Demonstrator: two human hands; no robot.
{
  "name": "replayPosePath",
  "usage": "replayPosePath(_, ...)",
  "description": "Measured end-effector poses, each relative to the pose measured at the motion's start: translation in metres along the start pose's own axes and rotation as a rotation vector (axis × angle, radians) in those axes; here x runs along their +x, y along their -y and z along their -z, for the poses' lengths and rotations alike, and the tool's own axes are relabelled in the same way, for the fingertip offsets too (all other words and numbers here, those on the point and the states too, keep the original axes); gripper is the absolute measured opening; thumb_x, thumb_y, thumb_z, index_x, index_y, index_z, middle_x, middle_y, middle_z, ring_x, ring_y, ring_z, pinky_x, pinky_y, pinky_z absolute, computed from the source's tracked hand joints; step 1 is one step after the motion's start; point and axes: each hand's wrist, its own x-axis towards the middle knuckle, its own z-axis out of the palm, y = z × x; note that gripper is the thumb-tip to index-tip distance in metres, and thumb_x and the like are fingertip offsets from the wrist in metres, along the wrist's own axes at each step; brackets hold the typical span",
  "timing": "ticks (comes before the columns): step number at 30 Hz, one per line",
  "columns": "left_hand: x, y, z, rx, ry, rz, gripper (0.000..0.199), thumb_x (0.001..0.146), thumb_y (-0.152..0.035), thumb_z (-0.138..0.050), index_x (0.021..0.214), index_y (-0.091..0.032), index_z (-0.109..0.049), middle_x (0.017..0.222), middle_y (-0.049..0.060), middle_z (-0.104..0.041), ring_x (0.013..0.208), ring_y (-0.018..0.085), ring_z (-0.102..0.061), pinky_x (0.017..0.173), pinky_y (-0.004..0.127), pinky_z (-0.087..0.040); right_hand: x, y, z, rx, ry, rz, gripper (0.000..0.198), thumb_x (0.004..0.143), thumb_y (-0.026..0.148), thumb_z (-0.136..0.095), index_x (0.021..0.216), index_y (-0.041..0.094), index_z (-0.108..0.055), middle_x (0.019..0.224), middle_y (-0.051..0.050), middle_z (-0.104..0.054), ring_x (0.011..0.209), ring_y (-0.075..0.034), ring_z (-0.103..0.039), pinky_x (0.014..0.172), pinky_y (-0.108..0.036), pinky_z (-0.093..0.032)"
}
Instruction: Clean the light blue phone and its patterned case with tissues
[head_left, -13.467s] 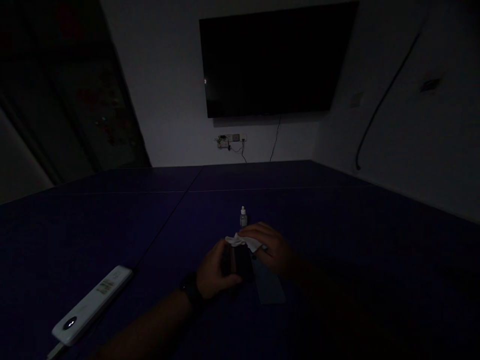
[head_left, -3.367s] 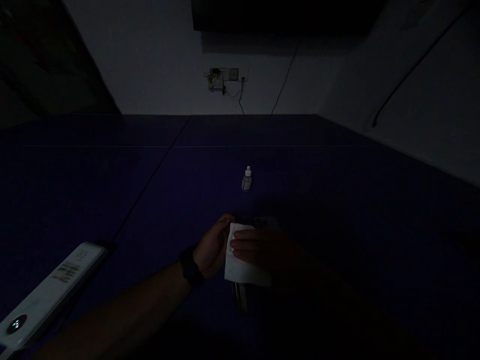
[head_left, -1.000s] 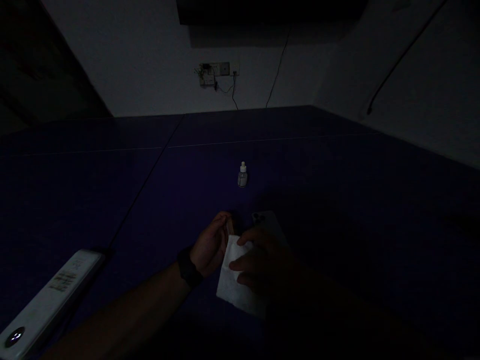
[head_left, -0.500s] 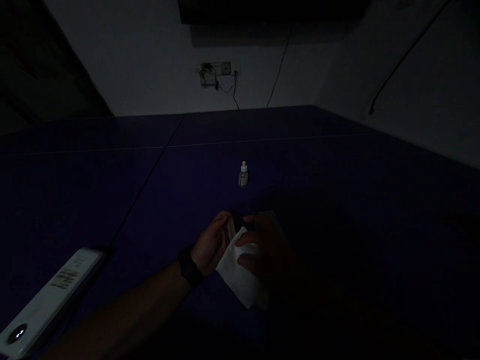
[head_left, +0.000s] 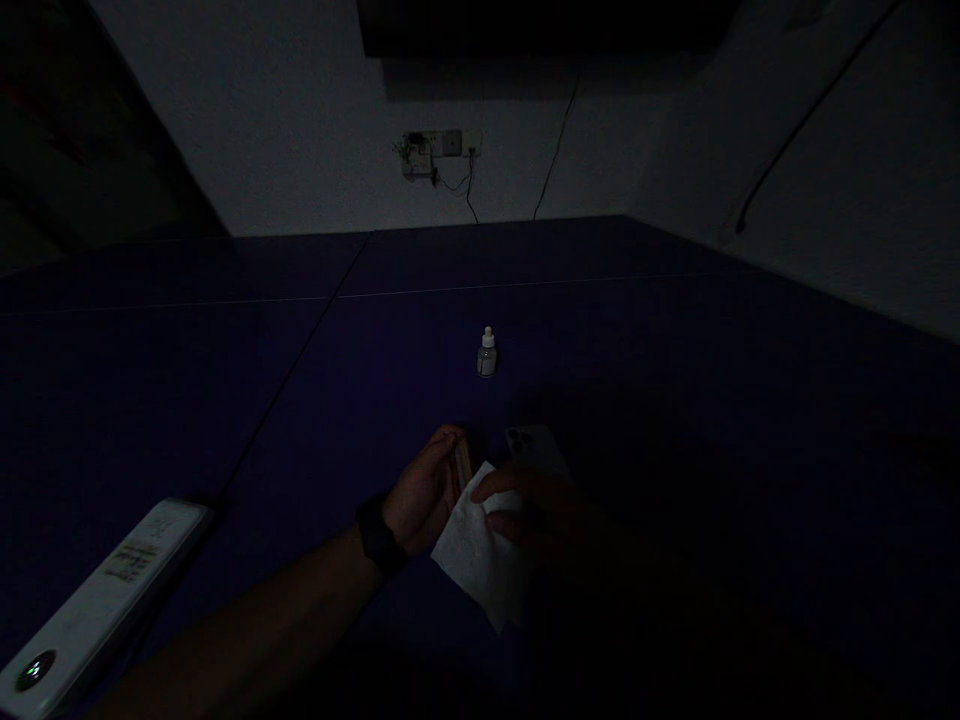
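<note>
In dim light, my left hand [head_left: 426, 490], a dark watch [head_left: 379, 537] on its wrist, is closed around a small flat thing [head_left: 463, 462] with a pale tan edge. Its kind is hard to make out. My right hand [head_left: 525, 505] pinches a white tissue [head_left: 476, 555] that hangs down and partly covers the held thing. Just beyond the right hand lies a phone [head_left: 544, 447], back up with its camera lenses showing. A small dropper bottle [head_left: 487, 358] with a white cap stands upright farther off.
A long white device [head_left: 105, 605] with a round dark window lies at the left on the dark purple surface [head_left: 390, 370]. Wall sockets [head_left: 435, 145] with cables are behind. A dark screen [head_left: 540, 28] hangs above.
My right hand's fingers have drawn closer on the tissue and the hand has shifted slightly, so the phone's camera corner shows. The left hand has hardly moved.
</note>
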Motion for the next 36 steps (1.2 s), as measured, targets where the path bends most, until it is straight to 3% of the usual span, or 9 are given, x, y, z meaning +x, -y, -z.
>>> replayPosePath(3, 0.000, -0.001, -0.001, 0.009, -0.015, 0.001, 0.021, 0.086, -0.034, -0.075, 0.087, -0.020, -0.059, 0.076, -0.004, -0.056, 0.070, 0.013, -0.058, 0.070, 0.024, -0.048, 0.000, 0.006, -0.001, -0.051, -0.113, -0.042, 0.008, 0.095, 0.030, -0.058, 0.102, 0.025, -0.061, 0.091, -0.001, -0.064, 0.076, -0.015, -0.061, 0.067, -0.026, -0.048)
replayPosePath(7, -0.001, -0.002, -0.002, 0.015, -0.028, 0.014, 0.020, 0.086, -0.033, -0.075, 0.088, -0.020, -0.060, 0.077, -0.002, -0.058, 0.070, 0.013, -0.059, 0.069, 0.024, -0.047, 0.001, 0.010, -0.001, -0.114, -0.212, 0.144, 0.007, 0.094, 0.018, -0.055, 0.092, 0.024, -0.059, 0.095, -0.002, -0.060, 0.086, -0.016, -0.061, 0.078, -0.029, -0.050)
replayPosePath(11, -0.001, -0.002, -0.002, 0.002, -0.024, 0.022, 0.020, 0.086, -0.034, -0.075, 0.090, -0.021, -0.060, 0.077, -0.003, -0.059, 0.067, 0.012, -0.058, 0.067, 0.024, -0.047, 0.001, 0.004, -0.004, -0.159, -0.089, 0.338, 0.018, 0.098, 0.019, -0.054, 0.113, 0.024, -0.063, 0.106, -0.006, -0.059, 0.093, -0.017, -0.061, 0.081, -0.029, -0.051)
replayPosePath(14, -0.003, -0.003, -0.003, -0.001, -0.016, 0.037, 0.022, 0.085, -0.034, -0.077, 0.089, -0.021, -0.059, 0.077, -0.004, -0.059, 0.067, 0.012, -0.058, 0.066, 0.023, -0.047, -0.002, -0.002, -0.005, -0.227, -0.023, 0.360, 0.027, 0.103, 0.026, -0.049, 0.127, 0.022, -0.063, 0.106, -0.009, -0.060, 0.091, -0.017, -0.061, 0.078, -0.029, -0.051)
replayPosePath(18, -0.006, -0.005, -0.004, 0.011, -0.013, 0.053, 0.022, 0.087, -0.036, -0.076, 0.093, -0.021, -0.060, 0.078, -0.004, -0.058, 0.066, 0.011, -0.058, 0.065, 0.023, -0.048, -0.005, -0.003, -0.002, -0.199, 0.089, 0.386, 0.030, 0.104, 0.042, -0.052, 0.112, 0.022, -0.073, 0.089, -0.004, -0.068, 0.077, -0.014, -0.062, 0.070, -0.025, -0.050)
replayPosePath(22, -0.006, -0.005, -0.004, 0.023, -0.013, 0.056, 0.022, 0.087, -0.036, -0.075, 0.092, -0.021, -0.059, 0.077, -0.004, -0.057, 0.064, 0.011, -0.057, 0.063, 0.023, -0.047, 0.000, 0.000, -0.004, -0.090, 0.140, 0.293, 0.034, 0.100, 0.051, -0.057, 0.100, 0.024, -0.078, 0.083, -0.003, -0.075, 0.074, -0.014, -0.068, 0.068, -0.024, -0.051)
replayPosePath(27, -0.001, -0.004, -0.004, 0.016, -0.020, 0.047, 0.029, 0.081, -0.038, -0.081, 0.087, -0.021, -0.058, 0.072, -0.005, -0.055, 0.062, 0.011, -0.056, 0.062, 0.023, -0.046, 0.008, -0.001, -0.010, 0.025, -0.125, 0.065, 0.023, 0.097, 0.042, -0.064, 0.100, 0.024, -0.079, 0.100, -0.005, -0.080, 0.092, -0.018, -0.074, 0.082, -0.029, -0.055)
replayPosePath(33, -0.007, -0.004, -0.007, 0.025, -0.045, 0.039, 0.027, 0.085, -0.038, -0.079, 0.093, -0.021, -0.059, 0.080, -0.005, -0.056, 0.068, 0.010, -0.056, 0.066, 0.023, -0.047, 0.005, 0.000, -0.005, 0.062, 0.254, 0.176, 0.026, 0.092, 0.047, -0.070, 0.096, 0.025, -0.081, 0.079, -0.002, -0.079, 0.067, -0.012, -0.067, 0.064, -0.024, -0.048)
replayPosePath(36, -0.005, -0.004, -0.005, 0.040, -0.052, 0.038, 0.027, 0.085, -0.040, -0.078, 0.091, -0.021, -0.059, 0.080, -0.004, -0.056, 0.070, 0.011, -0.056, 0.067, 0.023, -0.046, 0.009, 0.001, -0.005, 0.093, 0.221, 0.145, 0.024, 0.091, 0.046, -0.071, 0.096, 0.025, -0.082, 0.083, -0.002, -0.080, 0.072, -0.013, -0.069, 0.066, -0.024, -0.049)
